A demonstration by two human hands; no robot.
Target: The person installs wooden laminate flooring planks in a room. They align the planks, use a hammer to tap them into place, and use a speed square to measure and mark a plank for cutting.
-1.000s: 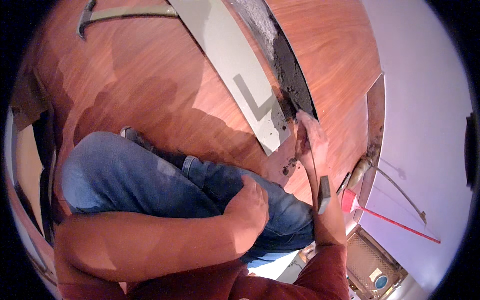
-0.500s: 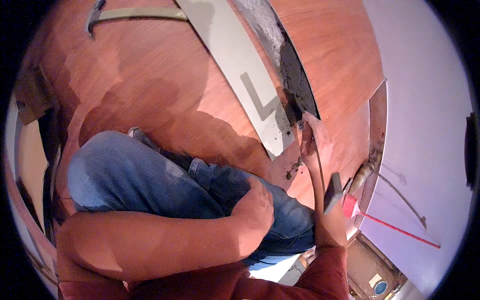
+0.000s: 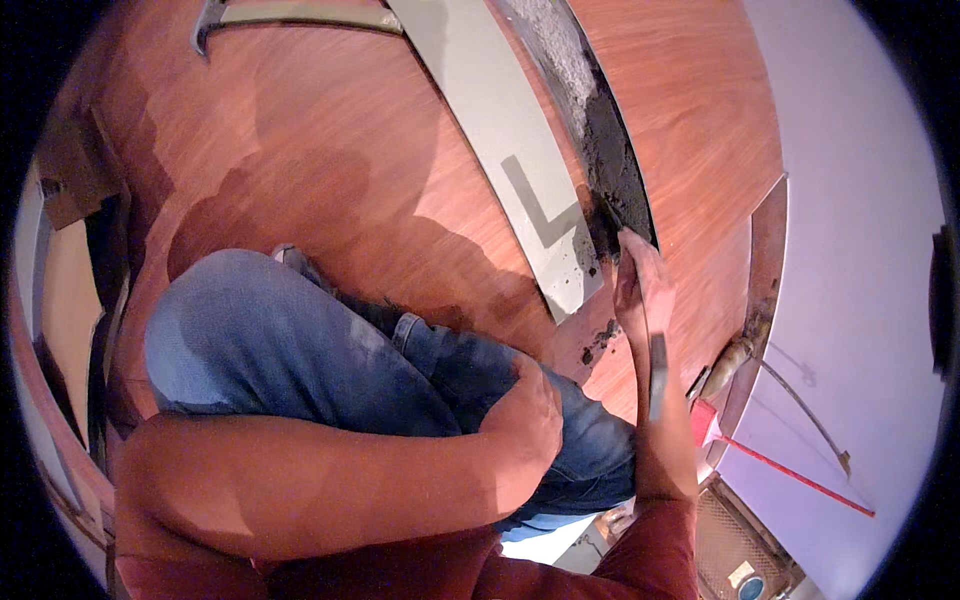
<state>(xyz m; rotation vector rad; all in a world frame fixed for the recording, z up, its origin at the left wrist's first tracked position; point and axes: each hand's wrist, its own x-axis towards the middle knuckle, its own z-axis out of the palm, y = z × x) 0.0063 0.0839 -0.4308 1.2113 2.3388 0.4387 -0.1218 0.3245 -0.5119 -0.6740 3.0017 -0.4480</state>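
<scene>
My right hand (image 3: 645, 290) is closed around a thin curved metal tool (image 3: 657, 378) with a flat grey blade standing up behind the wrist. Its front end is hidden by my fingers, which are at the near end of a long channel holding dark grey, mortar-like paste (image 3: 610, 150). Along the channel's left side lies a pale strip (image 3: 500, 150), speckled with dark crumbs at its near end and crossed by an L-shaped shadow. My left hand (image 3: 530, 415) rests on my jeans-covered leg (image 3: 470, 385); its fingers are mostly hidden.
A claw hammer (image 3: 300, 14) lies on the reddish wood-grain floor (image 3: 330, 110) at the far left. On the right, a tan-handled tool (image 3: 725, 365) and a red object (image 3: 705, 420) lie beside the pale wall (image 3: 850, 250). A box-like container (image 3: 75, 290) stands at the left edge.
My right hand stays at the channel's near end while the tool has turned, its rear blade now more upright. The whole view has shifted slightly. My left hand stays on my leg.
</scene>
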